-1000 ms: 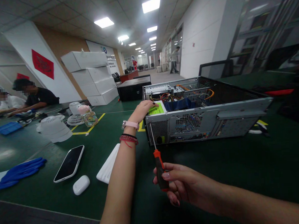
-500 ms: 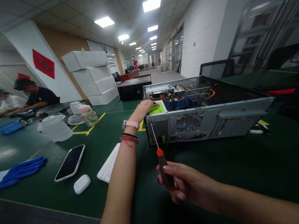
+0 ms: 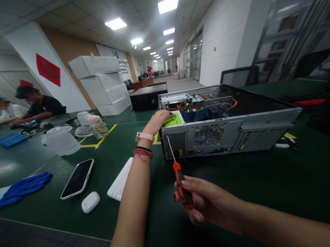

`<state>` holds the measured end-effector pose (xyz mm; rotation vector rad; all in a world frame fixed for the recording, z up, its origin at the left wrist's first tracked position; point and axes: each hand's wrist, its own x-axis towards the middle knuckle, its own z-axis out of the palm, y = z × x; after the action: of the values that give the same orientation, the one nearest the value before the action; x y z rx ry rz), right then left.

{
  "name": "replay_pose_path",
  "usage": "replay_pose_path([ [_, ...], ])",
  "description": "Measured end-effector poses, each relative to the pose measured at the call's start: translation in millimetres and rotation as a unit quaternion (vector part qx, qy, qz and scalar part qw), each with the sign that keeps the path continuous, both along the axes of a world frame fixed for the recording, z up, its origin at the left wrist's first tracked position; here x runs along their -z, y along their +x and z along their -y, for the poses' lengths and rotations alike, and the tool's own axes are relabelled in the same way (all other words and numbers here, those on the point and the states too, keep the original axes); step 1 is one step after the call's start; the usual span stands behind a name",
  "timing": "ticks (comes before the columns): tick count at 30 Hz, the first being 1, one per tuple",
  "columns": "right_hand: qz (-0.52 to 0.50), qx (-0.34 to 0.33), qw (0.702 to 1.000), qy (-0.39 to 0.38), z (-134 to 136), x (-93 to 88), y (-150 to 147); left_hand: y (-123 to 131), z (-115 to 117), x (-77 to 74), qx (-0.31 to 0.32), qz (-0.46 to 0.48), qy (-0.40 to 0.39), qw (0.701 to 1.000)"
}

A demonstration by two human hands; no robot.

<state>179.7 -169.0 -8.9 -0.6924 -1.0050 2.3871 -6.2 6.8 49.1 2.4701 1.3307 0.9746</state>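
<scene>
Right grip (image 3: 204,197) closed round screwdriver (image 3: 177,169) handle, lower centre; tip up-left at computer case (image 3: 230,130) back. Left grip (image 3: 159,120) unclenched, resting by green label (image 3: 176,119).

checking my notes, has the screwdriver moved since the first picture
Yes: the screwdriver has swung, its handle shifting right against the case, while its tip stays at about the same spot.

The green table (image 3: 121,141) bears a computer case (image 3: 229,129), phone (image 3: 77,179) and blue tray (image 3: 11,140).
</scene>
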Motion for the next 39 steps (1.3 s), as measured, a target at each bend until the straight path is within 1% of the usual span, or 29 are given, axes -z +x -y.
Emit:
replay_pose_path([
  [4, -0.011, 0.006, 1.0, -0.003, -0.2, 0.6, 0.3, 0.0, -0.6, 0.1, -0.001, 0.007, -0.001, 1.0],
  [10, 0.0, -0.005, 1.0, -0.015, -1.3, 6.1, -0.9, 1.7, 2.1, -2.8, -0.012, 0.007, -0.008, 1.0],
  [11, -0.003, 0.007, 1.0, -0.02, -1.1, 6.5, -1.2, 2.1, 2.5, -3.4, -0.013, 0.01, -0.013, 1.0],
  [13, -0.003, 0.01, 1.0, -0.023, -0.7, 7.2, -1.6, 2.5, 2.5, -3.7, -0.011, 0.012, -0.02, 1.0],
  [19, 0.012, 0.005, 1.0, -0.016, -0.8, 12.2, -1.7, -0.1, -1.3, 0.8, -0.003, 0.014, 0.0, 1.0],
  [22, 0.025, 0.002, 0.999, -0.023, -1.3, 13.9, -1.5, 0.1, -1.7, 1.2, 0.0, 0.017, -0.004, 1.0],
  [27, 0.023, -0.008, 0.999, -0.026, -1.0, 11.1, -1.0, 2.1, -0.7, -0.5, -0.006, 0.022, -0.015, 1.0],
  [33, 0.015, 0.015, 1.0, -0.017, 1.5, 6.9, 0.6, 0.7, -0.9, 0.0, -0.002, 0.015, -0.008, 1.0],
  [39, 0.005, 0.01, 1.0, -0.01, 1.4, 7.0, 1.4, 0.9, -0.6, -0.3, -0.002, 0.02, -0.013, 1.0],
])
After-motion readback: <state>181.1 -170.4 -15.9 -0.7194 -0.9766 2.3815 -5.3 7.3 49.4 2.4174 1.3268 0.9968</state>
